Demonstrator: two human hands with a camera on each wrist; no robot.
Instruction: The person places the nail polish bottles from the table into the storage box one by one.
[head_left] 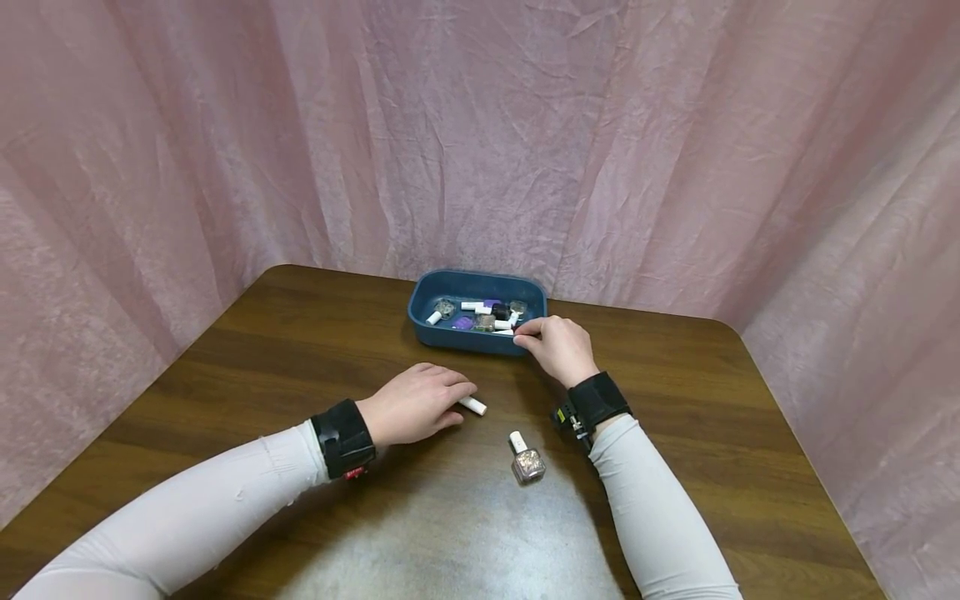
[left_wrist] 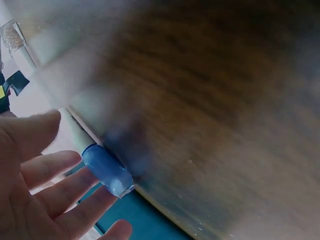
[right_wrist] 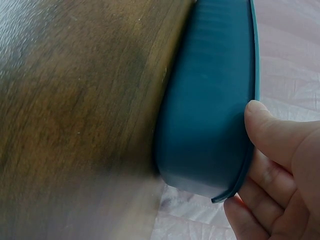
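Observation:
My left hand [head_left: 417, 403] lies low over the table, its loosely spread fingers at a nail polish bottle with a white cap [head_left: 473, 406]. In the left wrist view that bottle's blue body [left_wrist: 107, 170] shows just beyond the fingertips, with the thumb apart from it. My right hand [head_left: 561, 346] grips the front right corner of a blue plastic bin [right_wrist: 210, 100], thumb at the rim and fingers round the corner. Several nail polish bottles lie inside, among them a purple one [head_left: 462, 323] and one with a black part [head_left: 501, 311].
A glittery nail polish bottle with a white cap [head_left: 528, 465] lies on the wooden table [head_left: 315, 333] between my forearms. Pink curtains [head_left: 487, 150] hang behind and beside the table. Each wrist wears a black strap [head_left: 343, 437].

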